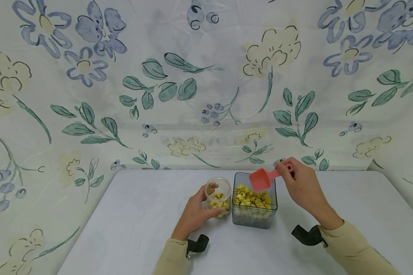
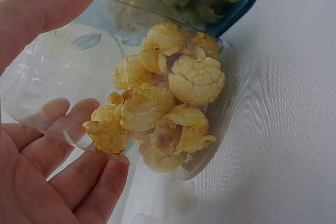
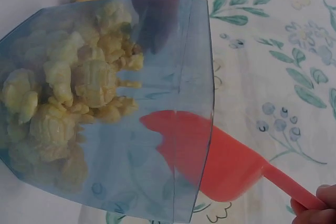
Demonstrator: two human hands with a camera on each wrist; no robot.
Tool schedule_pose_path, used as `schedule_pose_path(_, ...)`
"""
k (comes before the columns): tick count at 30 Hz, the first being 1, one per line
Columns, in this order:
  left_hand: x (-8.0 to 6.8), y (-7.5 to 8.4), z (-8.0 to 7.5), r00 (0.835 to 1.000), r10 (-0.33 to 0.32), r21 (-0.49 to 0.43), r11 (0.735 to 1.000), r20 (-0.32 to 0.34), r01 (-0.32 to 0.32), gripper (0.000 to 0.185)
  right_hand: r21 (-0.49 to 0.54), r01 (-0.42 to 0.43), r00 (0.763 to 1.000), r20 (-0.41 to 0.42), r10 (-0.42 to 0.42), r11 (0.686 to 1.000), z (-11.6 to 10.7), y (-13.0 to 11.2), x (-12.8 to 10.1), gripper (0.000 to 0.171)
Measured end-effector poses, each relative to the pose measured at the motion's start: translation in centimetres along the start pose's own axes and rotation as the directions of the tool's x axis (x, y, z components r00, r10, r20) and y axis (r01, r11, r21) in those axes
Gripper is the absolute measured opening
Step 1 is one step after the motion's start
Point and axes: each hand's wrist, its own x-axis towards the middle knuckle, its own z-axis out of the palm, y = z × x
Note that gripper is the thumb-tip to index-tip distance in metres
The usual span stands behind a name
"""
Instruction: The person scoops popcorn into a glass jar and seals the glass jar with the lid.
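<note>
Head view: scoop (image 1: 260, 180) overlaps tub (image 1: 251, 222) (floral cloth (image 1: 223, 49) behind the table (image 1: 134, 221)).

Left hand (image 1: 196, 211) angled to one o'clock, thumb opposite curved fingers; right hand (image 1: 304, 187) toward ten-thirty, fingers pinched.

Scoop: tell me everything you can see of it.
The scoop is pinkish red, plastic-looking, with a deep bowl and narrow handle, which the right hand pinches. It is tilted, bowl over the rear of the translucent bluish bin; the right wrist view shows part of it through the wall. Whether bowl and bin touch is unclear.
</note>
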Motion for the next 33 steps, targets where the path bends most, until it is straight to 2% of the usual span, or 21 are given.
schedule_pose_path(7,0.03,-0.02,0.05,1.000,0.003,-0.003,1.000,-0.002,-0.003,0.083,-0.023,0.035,0.999,0.018,-0.034,0.999,0.21,0.14,0.19,0.022)
schedule_pose_path(13,0.02,0.03,0.05,1.000,0.009,-0.011,1.000,0.001,-0.009,0.080,-0.070,0.032,0.997,0.072,-0.027,0.997,0.34,0.27,0.30,0.020)
schedule_pose_path(24,0.10,-0.04,0.12,1.000,0.006,-0.010,1.000,-0.003,-0.006,0.078,-0.140,0.096,0.988,0.132,-0.077,0.985,0.82,0.51,0.33,0.018)
schedule_pose_path(33,0.19,-0.19,0.17,1.000,-0.004,-0.003,1.000,-0.008,0.004,0.079,-0.149,0.117,0.978,0.188,-0.088,0.982,1.02,0.27,0.53,0.019)
